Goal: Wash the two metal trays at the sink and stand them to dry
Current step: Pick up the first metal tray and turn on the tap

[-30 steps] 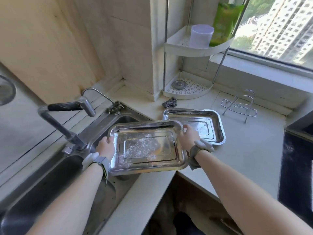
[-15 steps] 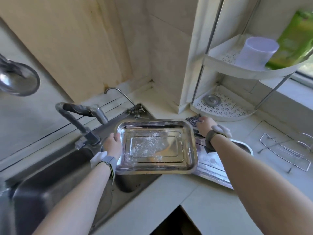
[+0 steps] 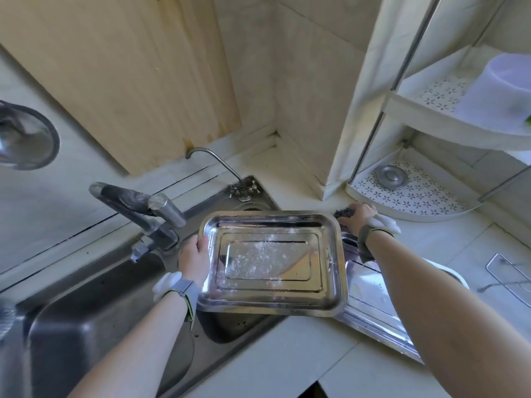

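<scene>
Because it needs scrubbing, tray (image 3: 273,262): held over the sink (image 3: 94,326)
Left hand (image 3: 194,258): curled round its rim
Right hand (image 3: 360,219): closed on the scourer (image 3: 343,213)

Two trays (image 3: 270,262) (image 3: 370,294), two hands (image 3: 192,254) (image 3: 359,216), one scourer (image 3: 342,213)

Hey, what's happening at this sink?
A person is getting set to wash two metal trays. Their left grip holds the speckled tray by its rim above the sink. Their right grip is on a dark scourer at the back of the counter. The second tray lies flat beneath that arm.
</scene>
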